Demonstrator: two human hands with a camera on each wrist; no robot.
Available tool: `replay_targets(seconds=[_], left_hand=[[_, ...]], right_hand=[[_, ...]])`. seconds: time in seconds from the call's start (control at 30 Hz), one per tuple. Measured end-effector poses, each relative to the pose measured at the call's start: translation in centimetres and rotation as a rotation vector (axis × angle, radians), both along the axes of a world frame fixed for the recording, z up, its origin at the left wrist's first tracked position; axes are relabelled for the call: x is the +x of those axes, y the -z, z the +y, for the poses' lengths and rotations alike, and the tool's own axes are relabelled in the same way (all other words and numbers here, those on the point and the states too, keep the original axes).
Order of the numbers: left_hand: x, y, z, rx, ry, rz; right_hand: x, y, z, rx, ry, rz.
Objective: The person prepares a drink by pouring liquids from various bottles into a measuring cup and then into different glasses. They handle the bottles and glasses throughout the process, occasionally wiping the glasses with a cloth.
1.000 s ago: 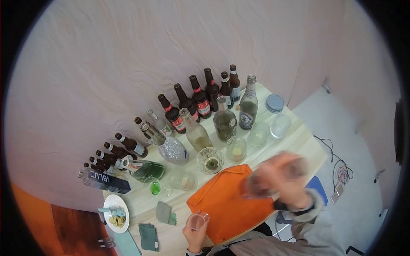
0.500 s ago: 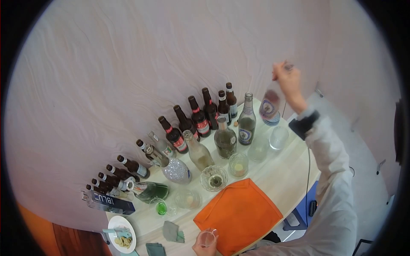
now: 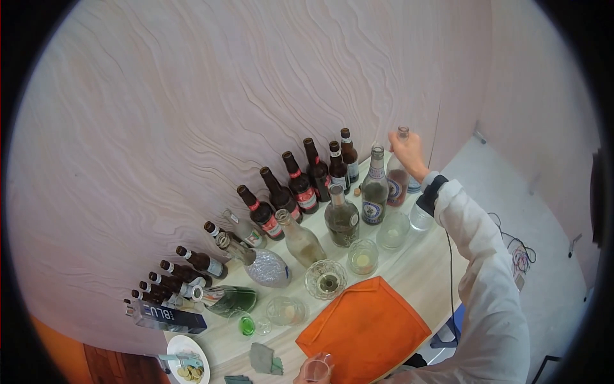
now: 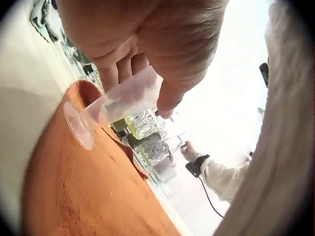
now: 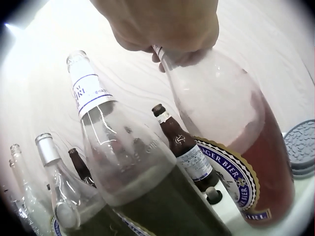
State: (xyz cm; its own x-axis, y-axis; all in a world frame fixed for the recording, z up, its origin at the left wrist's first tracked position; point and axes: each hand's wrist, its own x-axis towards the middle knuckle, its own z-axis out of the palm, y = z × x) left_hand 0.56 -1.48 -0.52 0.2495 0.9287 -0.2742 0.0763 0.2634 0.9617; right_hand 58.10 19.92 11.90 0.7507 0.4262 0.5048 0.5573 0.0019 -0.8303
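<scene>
My right hand (image 3: pixel 409 153) grips the neck of a clear beer bottle (image 3: pixel 397 185) with reddish liquid inside. The bottle is upright at the table's back right, its oval lager label showing in the right wrist view. Beside it stands a similar bottle (image 5: pixel 133 157) of dark greenish liquid. Low in the head view, my left hand (image 3: pixel 304 375) holds a clear plastic measuring cylinder (image 4: pixel 123 101) with a round foot, tilted in the left wrist view. Under the cylinder lies a folded orange cloth (image 3: pixel 368 326).
Several brown beer bottles (image 3: pixel 300 185) line the wall. Glass jars (image 3: pixel 393 230), a glittery bottle (image 3: pixel 267 267), a cut-glass bowl (image 3: pixel 326 280) and a green-filled decanter (image 3: pixel 229 299) stand before them. Blue-grey lids (image 5: pixel 301 145) are stacked at right. A white plate (image 3: pixel 203 358) holds sliced pieces.
My right hand has carried the red-filled bottle from over the orange cloth to the back right, then lowered it beside the greenish bottle. The left hand keeps the cylinder near the front.
</scene>
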Motion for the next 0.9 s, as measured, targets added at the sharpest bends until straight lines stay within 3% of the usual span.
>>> replay_targets(seconds=[0.17,0.23,0.37,0.43,0.47,0.53,0.57,0.63,0.7,0.73,0.9], left_hand=[[0.6,-1.3,0.2,-0.144,-0.077,-0.072],[0.5,-1.8,0.1,-0.133,-0.037,-0.085],[0.1,-0.9,0.4,-0.011,0.080,-0.020],[0.1,-1.0,0.4,-0.104,0.034,-0.069],[-0.2,-0.9,0.5,-0.114,0.028,-0.062],[-0.6,-0.4,0.5,-0.047,0.092,-0.020],[-0.5,-0.3,0.4,-0.066,0.083,-0.023],[0.5,-0.3,0.5,0.085,-0.015,-0.024],[1.0,-1.2,0.7,0.130,0.019,0.034],[1.0,-1.4,0.7,0.152,0.035,0.043],[0.9,-0.8,0.9,0.180,-0.021,0.018]], right_hand=[[1.3,0.0,-0.4,-0.018,-0.074,0.012],[2.2,0.2,-0.6,-0.076,-0.217,0.011],[2.1,-0.3,-2.0,-0.234,-0.239,0.000],[1.1,0.4,-3.0,-0.223,-0.098,-0.091],[0.1,0.6,-4.4,-0.233,-0.105,-0.083],[-2.2,0.4,-8.9,0.080,0.013,-0.302],[-4.6,0.6,-12.5,0.045,-0.031,-0.208],[-9.9,4.6,-18.7,-0.023,-0.124,-0.083],[-13.9,8.4,-20.9,-0.122,-0.211,-0.015],[-15.7,9.0,-20.8,-0.190,-0.244,0.022],[-14.7,14.7,-16.9,-0.238,-0.147,-0.024]])
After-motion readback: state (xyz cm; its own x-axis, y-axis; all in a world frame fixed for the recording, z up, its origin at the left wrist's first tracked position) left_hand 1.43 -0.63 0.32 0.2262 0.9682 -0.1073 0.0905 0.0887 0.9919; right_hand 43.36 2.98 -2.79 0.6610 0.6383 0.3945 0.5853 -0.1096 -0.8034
